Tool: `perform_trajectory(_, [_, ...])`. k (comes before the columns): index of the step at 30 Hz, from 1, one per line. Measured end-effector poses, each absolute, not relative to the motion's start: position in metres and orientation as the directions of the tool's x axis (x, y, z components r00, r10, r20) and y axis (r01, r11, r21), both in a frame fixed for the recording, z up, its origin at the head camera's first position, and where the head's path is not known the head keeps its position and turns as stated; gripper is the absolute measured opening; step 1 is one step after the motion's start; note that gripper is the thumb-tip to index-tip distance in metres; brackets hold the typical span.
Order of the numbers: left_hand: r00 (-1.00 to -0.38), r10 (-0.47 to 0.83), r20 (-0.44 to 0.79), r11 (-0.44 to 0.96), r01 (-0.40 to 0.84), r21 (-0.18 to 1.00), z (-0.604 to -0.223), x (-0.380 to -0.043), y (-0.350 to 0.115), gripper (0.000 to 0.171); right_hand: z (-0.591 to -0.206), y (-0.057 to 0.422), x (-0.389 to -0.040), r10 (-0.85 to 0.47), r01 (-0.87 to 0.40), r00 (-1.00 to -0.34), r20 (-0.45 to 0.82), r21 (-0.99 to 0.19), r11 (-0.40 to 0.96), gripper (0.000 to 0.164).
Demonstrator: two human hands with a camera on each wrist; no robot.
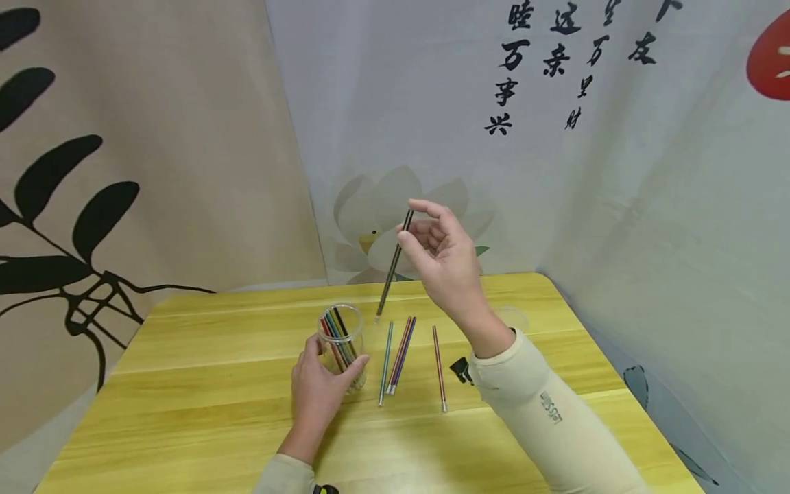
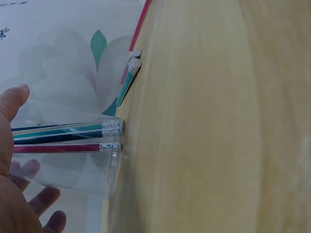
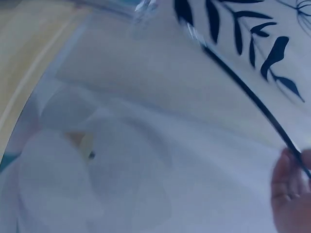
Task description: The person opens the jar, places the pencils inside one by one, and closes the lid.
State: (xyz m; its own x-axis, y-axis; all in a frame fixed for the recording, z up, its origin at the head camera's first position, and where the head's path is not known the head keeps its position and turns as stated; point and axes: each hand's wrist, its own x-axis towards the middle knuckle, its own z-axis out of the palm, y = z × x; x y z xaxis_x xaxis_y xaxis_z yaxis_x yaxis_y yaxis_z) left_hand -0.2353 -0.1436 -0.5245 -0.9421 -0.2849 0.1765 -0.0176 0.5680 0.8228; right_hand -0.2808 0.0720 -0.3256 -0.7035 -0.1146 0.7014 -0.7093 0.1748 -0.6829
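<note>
A clear cup [image 1: 361,337] stands on the table with several pencils [image 1: 334,328] inside, their metal-banded ends down at its base in the left wrist view. My left hand [image 1: 319,391] holds this cup low on its side, thumb on the near side and fingers round the left. Up above the table's far edge, my right hand [image 1: 449,264] pinches a dark pencil [image 1: 390,278] near its upper end. That pencil slants down and left, its silvery end lowest, to the right of the cup's rim. The right wrist view shows the same dark pencil [image 3: 248,90] and part of the hand.
Right of the cup lie a teal pencil [image 1: 385,363], a red and a blue pencil [image 1: 404,357] side by side, and another red pencil [image 1: 439,370]. A faint clear round piece [image 1: 513,318] lies behind the right forearm. A printed curtain [image 1: 420,103] hangs behind the wooden table [image 1: 216,357].
</note>
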Motion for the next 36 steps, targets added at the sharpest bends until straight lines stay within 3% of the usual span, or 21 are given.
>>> perform_trajectory(3, [-0.944, -0.278, 0.179, 0.568, -0.011, 0.823, -0.526, -0.236, -0.145, 0.094, -0.321, 0.052, -0.280, -0.078, -0.792, -0.610, 0.789, -0.606, 0.067, 0.039])
perform_trajectory(6, [-0.945, -0.272, 0.180, 0.565, -0.006, 0.825, -0.526, -0.237, -0.145, 0.094, -0.326, 0.034, -0.284, -0.082, -0.847, -0.531, 0.844, -0.527, 0.061, 0.037])
perform_trajectory(11, [-0.946, -0.266, 0.183, 0.557, 0.004, 0.831, -0.526, -0.238, -0.148, 0.094, -0.346, 0.004, -0.289, -0.196, -0.893, -0.448, 0.872, -0.428, 0.137, 0.033])
perform_trajectory(15, [-0.941, -0.263, 0.212, 0.563, 0.029, 0.826, -0.529, -0.238, -0.149, 0.093, -0.365, -0.011, -0.291, -0.337, -0.902, -0.421, 0.842, -0.347, 0.259, 0.031])
perform_trajectory(22, [-0.947, -0.255, 0.196, 0.554, 0.023, 0.832, -0.528, -0.238, -0.150, 0.096, -0.375, -0.015, -0.291, -0.357, -0.882, -0.448, 0.820, -0.339, 0.327, 0.029])
perform_trajectory(27, [-0.949, -0.258, 0.183, 0.543, 0.015, 0.840, -0.529, -0.238, -0.152, 0.098, -0.385, -0.015, -0.292, -0.423, -0.843, -0.518, 0.743, -0.361, 0.398, 0.028])
perform_trajectory(36, [-0.955, -0.249, 0.162, 0.550, -0.001, 0.835, -0.530, -0.237, -0.151, 0.099, -0.410, -0.016, -0.291, -0.508, -0.742, -0.639, 0.578, -0.289, 0.604, 0.025])
